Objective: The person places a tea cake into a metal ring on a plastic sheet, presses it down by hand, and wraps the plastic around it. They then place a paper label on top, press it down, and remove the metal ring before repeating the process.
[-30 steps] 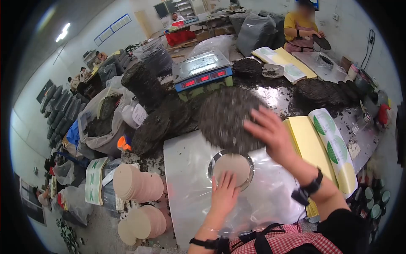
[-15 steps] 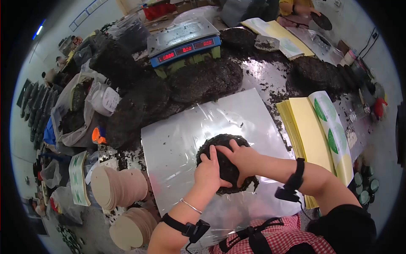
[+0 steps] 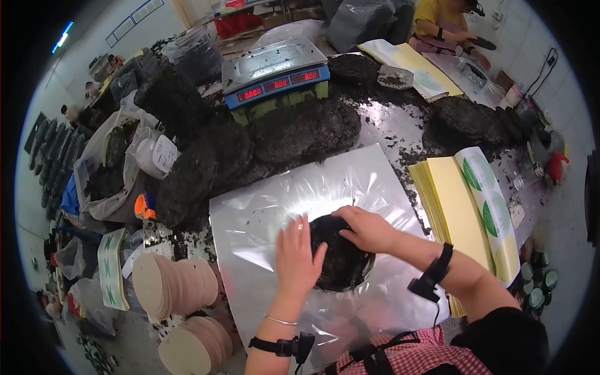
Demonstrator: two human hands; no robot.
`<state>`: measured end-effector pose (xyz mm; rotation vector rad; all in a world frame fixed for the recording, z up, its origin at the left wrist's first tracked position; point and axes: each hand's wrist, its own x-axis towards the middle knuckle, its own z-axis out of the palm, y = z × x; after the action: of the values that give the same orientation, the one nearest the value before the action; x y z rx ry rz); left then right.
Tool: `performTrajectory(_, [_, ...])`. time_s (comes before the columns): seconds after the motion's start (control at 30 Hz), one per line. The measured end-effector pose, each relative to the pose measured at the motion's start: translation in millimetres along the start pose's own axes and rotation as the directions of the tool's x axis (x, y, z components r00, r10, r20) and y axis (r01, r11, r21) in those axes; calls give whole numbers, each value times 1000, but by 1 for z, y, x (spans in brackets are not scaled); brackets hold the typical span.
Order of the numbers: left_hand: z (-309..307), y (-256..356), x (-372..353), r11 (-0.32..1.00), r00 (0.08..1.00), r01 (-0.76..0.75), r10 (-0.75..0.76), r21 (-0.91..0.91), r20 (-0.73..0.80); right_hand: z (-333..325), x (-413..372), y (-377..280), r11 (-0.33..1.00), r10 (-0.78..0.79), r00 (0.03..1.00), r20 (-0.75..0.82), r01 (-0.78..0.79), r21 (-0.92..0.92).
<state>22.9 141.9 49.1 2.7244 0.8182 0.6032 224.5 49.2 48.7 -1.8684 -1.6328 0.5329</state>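
A round, nearly black cake that looks like dried seaweed point(image 3: 342, 265) lies on a clear, glossy plastic sheet point(image 3: 250, 206) in front of me. My left hand point(image 3: 298, 256) is open at the cake's left side, fingers stretched out over the plastic and the thumb at the cake's edge. My right hand point(image 3: 364, 230) grips the upper right rim, fingers bent over it and thumb on its face. Bright glare lies on the plastic just above the cake.
A digital scale point(image 3: 278, 78) stands beyond, behind more dark round cakes point(image 3: 306, 131). Stacked beige discs point(image 3: 169, 284) are at left, yellow printed sheets point(image 3: 459, 212) at right. An open bag point(image 3: 106, 169) sits at far left. Another person point(image 3: 440, 28) works at the back right.
My left hand has come off the cake's top to its left side, fingers straightened. The right hand has shifted to the upper right rim. The cake sits slightly lower and further right in view.
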Motion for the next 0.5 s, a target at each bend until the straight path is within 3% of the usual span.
performTrajectory(0.03, [7,-2,-6,968,993,79,-54,-239,109,-22,18,-1,995,101,972,210,-100,-16])
performTrajectory(0.07, [13,-8,-6,989,992,33,-15,-142,128,-44,45,-1,985,170,919,357,-146,-92])
performTrajectory(0.13, [14,-9,-6,997,982,16,-1,-82,186,-60,95,-7,952,162,980,113,-125,-279])
performTrajectory(0.17, [16,-11,-6,990,976,51,-21,-133,216,-56,121,-4,954,-64,997,-48,47,-294])
performTrajectory(0.2, [11,-11,-4,988,972,62,-28,-141,232,-51,150,-1,919,-287,936,-202,210,-332])
performTrajectory(0.27, [-10,-8,-2,994,973,40,-16,-102,229,-13,206,29,724,-499,839,-216,266,-637])
performTrajectory(0.33, [-36,-15,-26,988,988,151,-150,18,-27,19,240,71,643,-511,857,-67,330,-691])
performTrajectory(0.4, [-58,-18,-39,886,824,437,-464,-155,-325,7,252,68,695,-435,900,-15,325,-642])
performTrajectory(0.43, [-54,-30,-59,879,829,453,-476,-147,-293,-16,243,50,641,-476,880,4,350,-682])
performTrajectory(0.5, [-36,-67,-98,544,636,627,-771,-558,-36,-68,221,18,495,-592,806,12,375,-784])
